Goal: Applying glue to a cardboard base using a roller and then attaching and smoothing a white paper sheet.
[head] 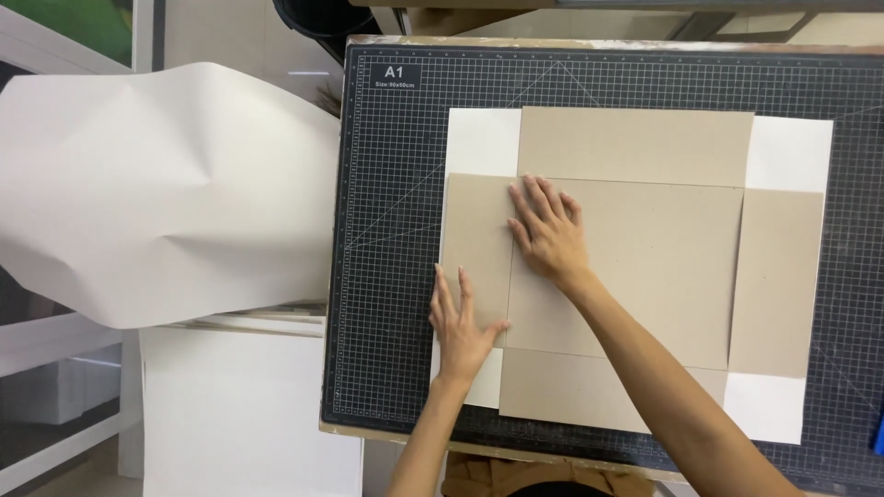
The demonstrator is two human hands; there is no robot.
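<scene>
Two hands lie flat with fingers spread, grasping nothing, on the grey card [645,267] at frame centre, which sits over white paper [787,147] on the dark mat [396,230]: the left hand [463,327] on its left flap, the right hand [550,232] just above it.

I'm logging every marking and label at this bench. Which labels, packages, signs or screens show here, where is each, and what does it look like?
Size label: far-left corner of the cutting mat, a small dark rectangle with white characters.
Grid markings: across the whole dark mat, fine pale lines with ruler ticks along the edges.
No packages, signs or screens show; the grey cardboard under both hands is plain.
</scene>
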